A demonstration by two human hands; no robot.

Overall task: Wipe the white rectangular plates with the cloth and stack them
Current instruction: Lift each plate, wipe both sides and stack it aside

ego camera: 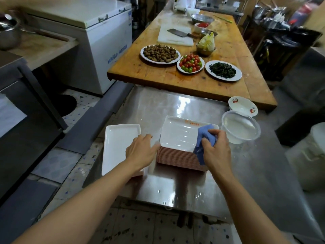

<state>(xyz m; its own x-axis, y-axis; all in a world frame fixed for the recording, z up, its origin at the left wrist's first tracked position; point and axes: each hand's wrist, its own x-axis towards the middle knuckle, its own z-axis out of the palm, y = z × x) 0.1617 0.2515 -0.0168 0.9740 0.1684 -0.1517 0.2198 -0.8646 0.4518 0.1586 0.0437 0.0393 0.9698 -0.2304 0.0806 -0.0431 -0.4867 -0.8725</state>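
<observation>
Right hand (215, 150) grips blue cloth (204, 140) on wet plate stack (177, 138); left hand (140, 148) open, steadying. Hard wipe could slide stack.

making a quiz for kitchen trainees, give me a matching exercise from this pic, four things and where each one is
Things:
1. cloth
2. cleaver
3. clear tub
4. single plate

Places:
a. on the white cutting board
b. under the left hand
c. gripped in the right hand, over the plate stack
d. on the steel table, to the right of the stack

Pairs: 1-c, 2-a, 3-d, 4-b
</observation>
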